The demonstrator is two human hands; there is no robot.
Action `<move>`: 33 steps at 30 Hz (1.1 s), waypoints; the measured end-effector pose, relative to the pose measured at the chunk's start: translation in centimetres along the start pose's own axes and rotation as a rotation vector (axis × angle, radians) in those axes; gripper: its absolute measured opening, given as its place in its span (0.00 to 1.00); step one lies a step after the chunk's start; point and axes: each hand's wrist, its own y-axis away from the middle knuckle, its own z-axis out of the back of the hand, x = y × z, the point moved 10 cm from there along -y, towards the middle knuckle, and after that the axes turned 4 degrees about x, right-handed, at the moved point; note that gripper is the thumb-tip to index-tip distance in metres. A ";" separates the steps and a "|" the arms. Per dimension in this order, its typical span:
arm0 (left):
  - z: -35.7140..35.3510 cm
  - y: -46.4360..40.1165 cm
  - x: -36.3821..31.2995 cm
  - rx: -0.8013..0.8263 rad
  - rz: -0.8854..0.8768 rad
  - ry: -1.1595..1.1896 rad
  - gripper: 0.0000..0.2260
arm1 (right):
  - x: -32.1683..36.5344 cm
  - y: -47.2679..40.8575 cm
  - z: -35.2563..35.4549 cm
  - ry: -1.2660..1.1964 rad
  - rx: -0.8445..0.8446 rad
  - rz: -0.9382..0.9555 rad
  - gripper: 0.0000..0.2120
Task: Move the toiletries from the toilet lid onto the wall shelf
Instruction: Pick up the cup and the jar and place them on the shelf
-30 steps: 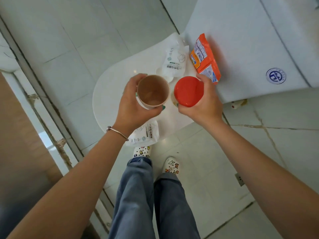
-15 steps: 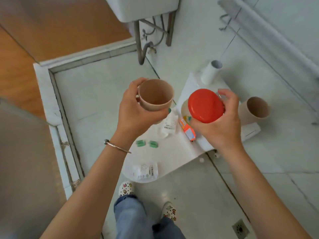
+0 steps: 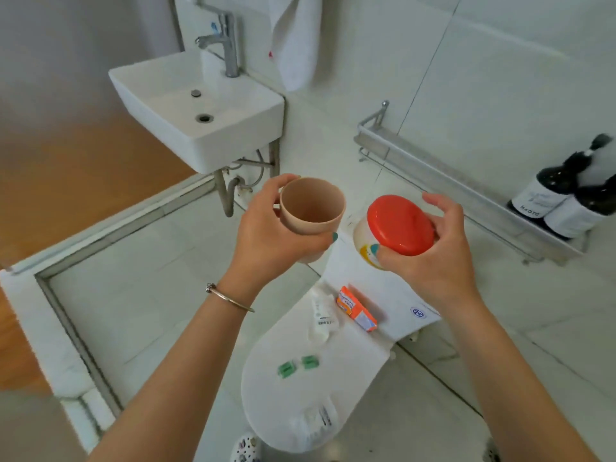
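Left hand (image 3: 266, 241) wrapped round beige cup (image 3: 311, 208), right hand (image 3: 433, 255) gripping red-lidded jar (image 3: 396, 228). Carry upright toward wall shelf (image 3: 443, 188), centre right; free space probably left of dark bottles (image 3: 566, 198).

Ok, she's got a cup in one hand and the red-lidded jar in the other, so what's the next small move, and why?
Probably carry the right hand up and right to set the red-lidded white jar on the bare middle of the metal wall shelf. That hand is nearer the shelf, both hands are full, and the two dark bottles occupy only its right end. The beige plastic cup in the left hand can follow.
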 end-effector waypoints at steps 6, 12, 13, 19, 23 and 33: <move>-0.7 -2.1 -2.6 0.104 -0.051 0.006 0.36 | 1.4 0.4 1.8 -0.034 -0.111 -0.023 0.46; -2.2 -4.0 -4.1 0.183 -0.096 0.053 0.37 | 2.9 0.1 3.2 -0.019 -0.190 -0.036 0.47; -2.2 -4.5 -4.2 0.200 -0.106 0.053 0.37 | 3.1 0.0 3.3 -0.018 -0.211 -0.041 0.47; -0.6 -9.6 -3.4 0.319 -0.138 0.102 0.39 | 4.6 -1.6 0.7 0.009 -0.326 -0.082 0.50; 0.5 -13.8 -2.6 0.412 -0.155 0.122 0.36 | 6.2 -2.8 -0.9 -0.024 -0.443 -0.106 0.49; -2.5 -20.8 -5.6 0.544 -0.225 0.125 0.35 | 7.3 -4.7 1.5 -0.029 -0.582 -0.197 0.45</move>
